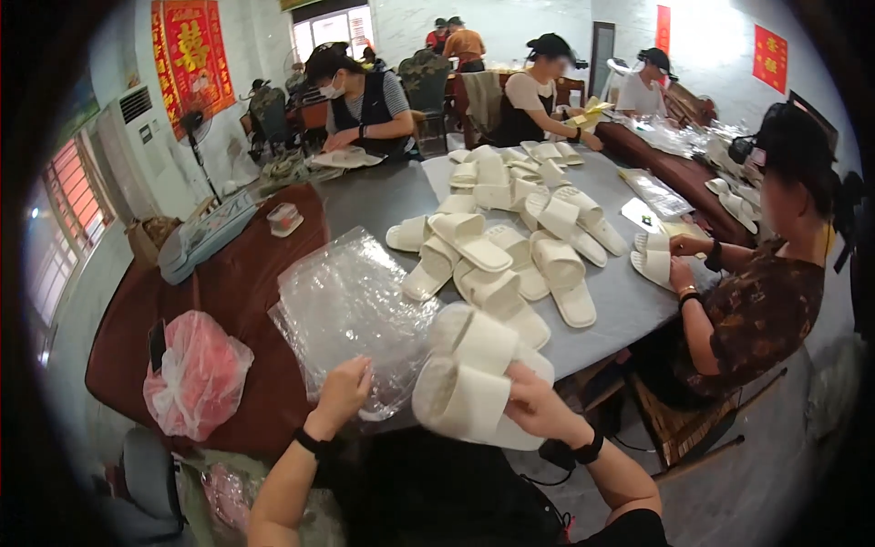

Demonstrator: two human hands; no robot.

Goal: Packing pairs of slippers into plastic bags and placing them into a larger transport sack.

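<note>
My right hand [542,406] is closed on a pair of cream-white slide slippers [460,397], held together above the near edge of the table. Its fingers reach in under the straps and are partly hidden. My left hand [342,392] is closed, fingers curled, at the near side of a stack of clear plastic bags [337,301]. Whether it pinches a bag's edge is hard to make out. Beyond the held pair lies a heap of more white slippers [492,242] on the grey tabletop [374,201], several overlapping.
A pink bundle in a clear plastic bag [196,378] sits on the brown cover [264,356] at left, near a light-blue case [210,237] and a small clear box [284,219]. At right, a co-worker handles white slippers [652,260]. Other people work across the table.
</note>
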